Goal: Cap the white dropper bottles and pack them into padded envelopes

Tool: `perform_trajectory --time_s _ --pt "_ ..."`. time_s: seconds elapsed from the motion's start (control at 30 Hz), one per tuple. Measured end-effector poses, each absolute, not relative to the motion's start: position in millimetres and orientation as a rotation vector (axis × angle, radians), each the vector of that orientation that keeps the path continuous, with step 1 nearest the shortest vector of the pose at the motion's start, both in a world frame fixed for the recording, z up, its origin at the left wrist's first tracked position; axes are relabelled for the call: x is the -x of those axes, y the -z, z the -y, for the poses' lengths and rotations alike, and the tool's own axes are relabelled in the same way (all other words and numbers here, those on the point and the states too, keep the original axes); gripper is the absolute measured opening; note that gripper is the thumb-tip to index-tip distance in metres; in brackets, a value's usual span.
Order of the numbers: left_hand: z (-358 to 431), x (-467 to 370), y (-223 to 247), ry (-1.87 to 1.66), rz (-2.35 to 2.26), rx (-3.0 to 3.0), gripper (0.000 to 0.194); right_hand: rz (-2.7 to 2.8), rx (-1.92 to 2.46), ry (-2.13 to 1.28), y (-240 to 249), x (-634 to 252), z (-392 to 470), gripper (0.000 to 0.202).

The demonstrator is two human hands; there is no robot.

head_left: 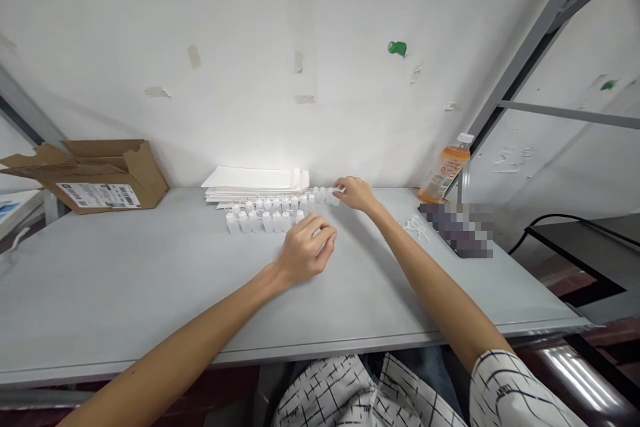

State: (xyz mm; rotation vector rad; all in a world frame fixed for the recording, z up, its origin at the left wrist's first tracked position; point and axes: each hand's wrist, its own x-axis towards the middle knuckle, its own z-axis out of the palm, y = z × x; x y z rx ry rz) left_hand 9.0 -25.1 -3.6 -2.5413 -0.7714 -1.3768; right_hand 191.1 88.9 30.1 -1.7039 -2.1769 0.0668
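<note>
Small white translucent plastic bottles point(267, 221) stand upright in rows on the grey table point(150, 280). My right hand point(356, 193) is at the right end of the back row, its fingertips closed on a small plastic bottle point(335, 197). My left hand point(306, 248) rests at the right end of the front row with its fingers curled in. Whatever those fingers hold, if anything, is hidden by the hand. A stack of white envelopes point(250, 179) lies behind the bottles.
An open cardboard box point(110, 177) stands at the back left. At the back right are an orange drink bottle point(445, 170), small white pieces point(417, 228) and a blurred dark flat object point(457, 230). A white wall point(350, 113) rises behind the table.
</note>
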Motion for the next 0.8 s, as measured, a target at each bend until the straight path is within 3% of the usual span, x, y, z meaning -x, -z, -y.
perform_trajectory --time_s 0.23,0.33,0.4,0.53,0.67,0.8 --pt "30 -14 15 1.229 1.084 2.642 0.029 2.189 1.638 -0.204 -41 -208 -62 0.013" --pt "31 -17 19 1.129 1.416 2.617 0.027 2.149 1.37 -0.784 -50 -219 -35 0.013" --pt "31 -17 18 1.06 1.565 2.604 0.038 2.096 1.201 -1.131 -53 -218 -19 0.018" --pt "28 -15 13 1.058 1.613 2.744 0.033 2.064 0.989 -1.332 -53 -210 -7 0.024" --pt "24 -12 13 1.096 1.632 2.819 0.034 2.065 1.178 -1.038 -57 -231 -15 0.026" --pt "24 -13 16 1.013 1.602 2.86 0.032 1.827 1.948 -0.064 -59 -286 -28 0.018"
